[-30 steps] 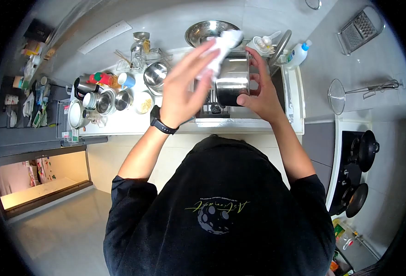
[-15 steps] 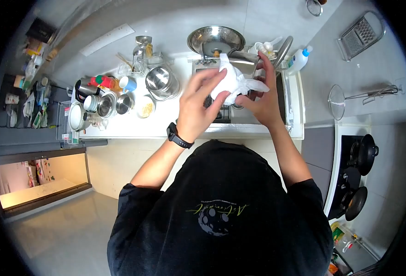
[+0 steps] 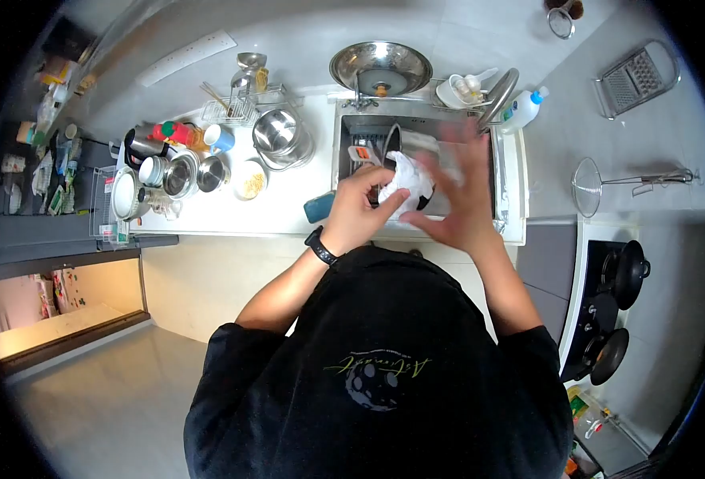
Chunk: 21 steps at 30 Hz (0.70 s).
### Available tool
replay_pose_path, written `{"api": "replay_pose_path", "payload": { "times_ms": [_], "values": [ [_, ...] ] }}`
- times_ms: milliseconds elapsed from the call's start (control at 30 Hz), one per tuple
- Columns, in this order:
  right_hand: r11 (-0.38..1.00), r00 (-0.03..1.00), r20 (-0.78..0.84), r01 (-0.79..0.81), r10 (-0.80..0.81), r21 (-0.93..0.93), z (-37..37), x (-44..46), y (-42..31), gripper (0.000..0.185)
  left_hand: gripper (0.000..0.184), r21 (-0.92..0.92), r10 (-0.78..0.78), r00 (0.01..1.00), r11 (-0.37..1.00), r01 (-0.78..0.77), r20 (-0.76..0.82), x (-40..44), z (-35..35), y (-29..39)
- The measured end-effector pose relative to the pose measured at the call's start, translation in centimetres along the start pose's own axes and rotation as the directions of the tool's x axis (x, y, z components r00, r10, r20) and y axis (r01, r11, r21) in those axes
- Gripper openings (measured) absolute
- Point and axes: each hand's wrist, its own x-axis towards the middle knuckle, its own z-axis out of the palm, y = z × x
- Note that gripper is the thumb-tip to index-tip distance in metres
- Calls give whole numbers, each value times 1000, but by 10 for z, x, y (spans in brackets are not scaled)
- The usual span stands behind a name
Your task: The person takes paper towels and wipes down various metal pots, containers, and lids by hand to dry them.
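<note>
Adjusting a cloth (image 3: 408, 184) over the near part of the sink (image 3: 372, 124) appears to be the step in hand; the next move calls for a secure grip on its loose folds. Left hand (image 3: 358, 214): thumb and fingers pinching the cloth. Right hand (image 3: 460, 209): blurred, fingers spread wide beside it; contact cannot be told.

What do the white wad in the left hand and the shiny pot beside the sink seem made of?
The wad looks like matte paper or thin cloth, limp and crumpled; I can't tell which. The pot looks like polished metal, perhaps stainless steel, given its silvery, mirror-like highlights.
</note>
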Motion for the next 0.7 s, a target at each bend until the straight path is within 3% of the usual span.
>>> {"api": "replay_pose_path", "payload": {
  "times_ms": [33, 67, 100, 167, 200, 233, 300, 333, 367, 433, 467, 500, 567, 633, 700],
  "values": [
    [983, 978, 151, 159, -145, -91, 1, 0, -4, 97, 19, -72, -37, 999, 997, 38, 24, -4, 2, -4],
    [989, 949, 298, 126, -98, -75, 5, -3, -5, 86, 20, -68, 54, 998, 996, -51, 41, -5, 0, -7],
    [987, 946, 302, 146, -120, -63, 13, -8, -4, 86, 21, -60, 77, 996, 995, -75, 32, -8, 2, -19],
    [971, 957, 289, -49, -21, 235, 30, -16, -2, 83, 21, -151, -76, 990, 984, 94, 120, -16, -3, -19],
    [972, 971, 239, -49, -8, 231, 31, -15, -11, 82, 22, -218, -24, 995, 975, 44, 94, -18, -4, -18],
    [972, 976, 215, -61, 11, 226, 33, -14, -17, 80, 28, -306, -66, 988, 946, 107, 141, -19, -8, -15],
    [951, 981, 178, -130, 81, 282, 38, -17, -17, 77, 39, -61, 135, 991, 989, -134, 2, -24, -12, -15],
    [929, 983, 151, -153, 107, 338, 41, -15, -19, 66, 53, -21, 100, 994, 995, -99, 42, -28, -15, -17],
    [929, 983, 157, -146, 97, 340, 45, -13, -21, 66, 61, -3, 244, 970, 970, -244, -1, -29, -14, -22],
    [882, 974, 108, -226, 199, 413, 52, -7, -28, 54, 68, -116, 114, 990, 988, -104, 88, -33, -18, -22],
    [863, 957, 128, -291, 261, 413, 51, -3, -34, 42, 70, -56, 193, 980, 980, -190, 41, -33, -17, -29],
    [865, 958, 131, -287, 255, 412, 55, 0, -35, 42, 70, -57, 193, 981, 980, -191, 34, -33, -20, -26],
    [826, 935, 164, -355, 315, 438, 65, 5, -31, 40, 70, -265, -184, 980, 944, 198, 76, -32, -31, -17],
    [741, 889, 244, -458, 387, 491, 77, 6, -27, 43, 70, -439, -156, 988, 888, 136, -9, -32, -38, -28],
    [258, 710, 522, -678, 474, 688, 91, 4, -19, 48, 67, -578, -200, 975, 786, 220, 98, -37, -54, -28]
  ]
}}
